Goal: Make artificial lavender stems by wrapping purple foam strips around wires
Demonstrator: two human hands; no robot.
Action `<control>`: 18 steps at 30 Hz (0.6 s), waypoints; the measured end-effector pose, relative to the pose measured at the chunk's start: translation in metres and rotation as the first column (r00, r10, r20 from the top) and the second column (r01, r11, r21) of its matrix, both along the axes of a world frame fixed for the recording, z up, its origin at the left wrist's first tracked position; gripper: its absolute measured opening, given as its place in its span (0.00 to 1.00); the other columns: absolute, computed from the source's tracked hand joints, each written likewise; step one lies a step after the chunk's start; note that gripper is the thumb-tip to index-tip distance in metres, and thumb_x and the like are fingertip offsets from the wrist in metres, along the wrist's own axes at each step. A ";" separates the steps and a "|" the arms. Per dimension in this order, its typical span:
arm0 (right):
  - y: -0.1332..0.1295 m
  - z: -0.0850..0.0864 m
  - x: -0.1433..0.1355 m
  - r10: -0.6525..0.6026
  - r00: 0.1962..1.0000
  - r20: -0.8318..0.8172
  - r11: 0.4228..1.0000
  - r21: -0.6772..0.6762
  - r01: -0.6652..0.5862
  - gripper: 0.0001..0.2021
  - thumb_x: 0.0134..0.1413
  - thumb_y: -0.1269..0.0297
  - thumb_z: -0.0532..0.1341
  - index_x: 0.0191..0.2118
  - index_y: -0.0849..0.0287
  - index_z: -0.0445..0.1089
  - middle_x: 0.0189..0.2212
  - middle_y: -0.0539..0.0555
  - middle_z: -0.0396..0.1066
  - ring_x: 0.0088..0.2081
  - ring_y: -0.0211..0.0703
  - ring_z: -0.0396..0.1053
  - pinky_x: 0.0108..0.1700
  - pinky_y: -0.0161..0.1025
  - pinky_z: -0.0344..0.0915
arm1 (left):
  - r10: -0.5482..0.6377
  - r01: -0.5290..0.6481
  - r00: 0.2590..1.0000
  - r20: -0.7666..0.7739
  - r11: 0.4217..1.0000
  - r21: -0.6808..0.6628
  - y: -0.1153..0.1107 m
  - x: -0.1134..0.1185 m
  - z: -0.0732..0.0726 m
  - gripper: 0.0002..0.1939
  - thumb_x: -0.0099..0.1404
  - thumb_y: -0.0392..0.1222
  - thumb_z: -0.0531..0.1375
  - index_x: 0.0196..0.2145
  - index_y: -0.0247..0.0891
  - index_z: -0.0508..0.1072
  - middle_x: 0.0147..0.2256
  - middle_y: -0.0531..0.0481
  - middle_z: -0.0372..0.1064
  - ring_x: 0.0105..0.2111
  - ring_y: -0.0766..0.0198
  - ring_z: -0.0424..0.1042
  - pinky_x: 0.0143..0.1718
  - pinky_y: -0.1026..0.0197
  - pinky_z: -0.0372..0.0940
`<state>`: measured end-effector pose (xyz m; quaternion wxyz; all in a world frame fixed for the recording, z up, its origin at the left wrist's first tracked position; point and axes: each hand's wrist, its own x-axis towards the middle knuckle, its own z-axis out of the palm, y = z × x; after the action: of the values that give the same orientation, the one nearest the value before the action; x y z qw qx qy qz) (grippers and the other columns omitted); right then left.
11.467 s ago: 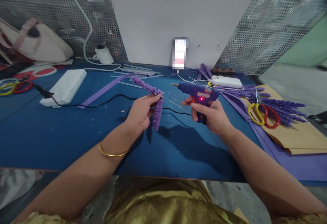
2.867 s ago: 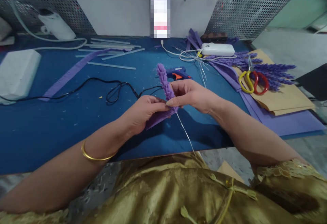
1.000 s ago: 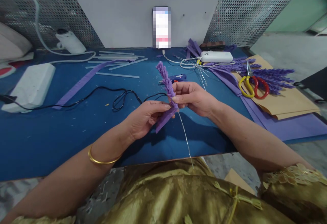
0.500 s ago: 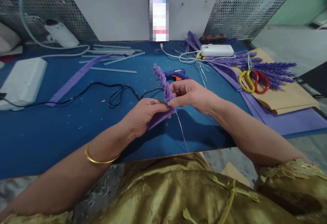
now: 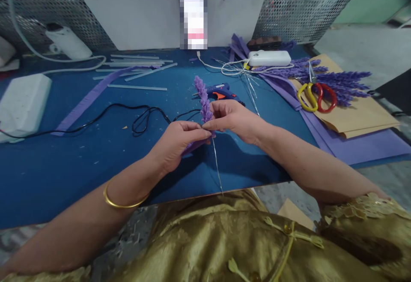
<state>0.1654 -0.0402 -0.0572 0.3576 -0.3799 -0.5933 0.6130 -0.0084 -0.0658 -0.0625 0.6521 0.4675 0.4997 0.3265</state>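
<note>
readable text: none | phone screen: pixelated, illegible | glue gun: pale label, too small to read | white power bank: tiny mark, unclear

The purple spike partly hides the glue gun (phone screen blurred)

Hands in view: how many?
2: left hand holding the strip under the spike; right hand pinching the spike's lower part.
</note>
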 end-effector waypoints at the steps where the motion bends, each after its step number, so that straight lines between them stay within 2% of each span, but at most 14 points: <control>1: -0.001 0.000 -0.001 -0.008 1.000 -0.002 1.000 0.001 0.008 0.14 0.43 0.70 0.69 0.22 0.59 0.61 0.18 0.44 0.60 0.22 0.32 0.57 0.24 0.33 0.52 | 0.008 -0.008 1.000 -0.014 1.000 0.005 0.000 0.000 -0.001 0.08 0.46 0.42 0.72 0.23 0.37 0.80 0.26 0.47 0.77 0.28 0.63 0.73 0.34 0.62 0.65; 9: -0.002 0.000 -0.001 0.011 1.000 -0.028 1.000 -0.021 -0.011 0.14 0.43 0.69 0.70 0.23 0.60 0.62 0.18 0.44 0.60 0.22 0.31 0.57 0.24 0.32 0.53 | 0.058 -0.056 0.998 0.038 0.996 -0.064 -0.002 0.003 0.001 0.07 0.44 0.38 0.71 0.24 0.37 0.81 0.25 0.49 0.77 0.29 0.63 0.73 0.36 0.63 0.67; 14: 0.004 0.003 0.005 0.106 0.973 -0.205 0.984 -0.116 -0.132 0.11 0.45 0.64 0.71 0.34 0.61 0.72 0.27 0.48 0.69 0.24 0.31 0.61 0.26 0.32 0.59 | 0.038 -0.030 0.983 0.182 0.999 -0.045 0.001 0.001 0.003 0.05 0.49 0.39 0.70 0.26 0.37 0.82 0.28 0.49 0.77 0.30 0.64 0.73 0.37 0.65 0.67; 18: 0.008 0.001 0.009 0.172 0.942 -0.289 0.972 -0.106 -0.210 0.14 0.47 0.64 0.71 0.41 0.61 0.73 0.33 0.51 0.74 0.27 0.32 0.65 0.29 0.31 0.63 | 0.033 -0.014 0.955 0.295 0.998 -0.063 0.000 0.001 0.005 0.05 0.49 0.36 0.69 0.27 0.37 0.81 0.28 0.49 0.78 0.31 0.62 0.75 0.40 0.61 0.69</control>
<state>0.1741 -0.0324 -0.0558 0.3494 -0.2540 -0.5284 0.7309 -0.0069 -0.0654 -0.0579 0.7294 0.3874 0.4116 0.3853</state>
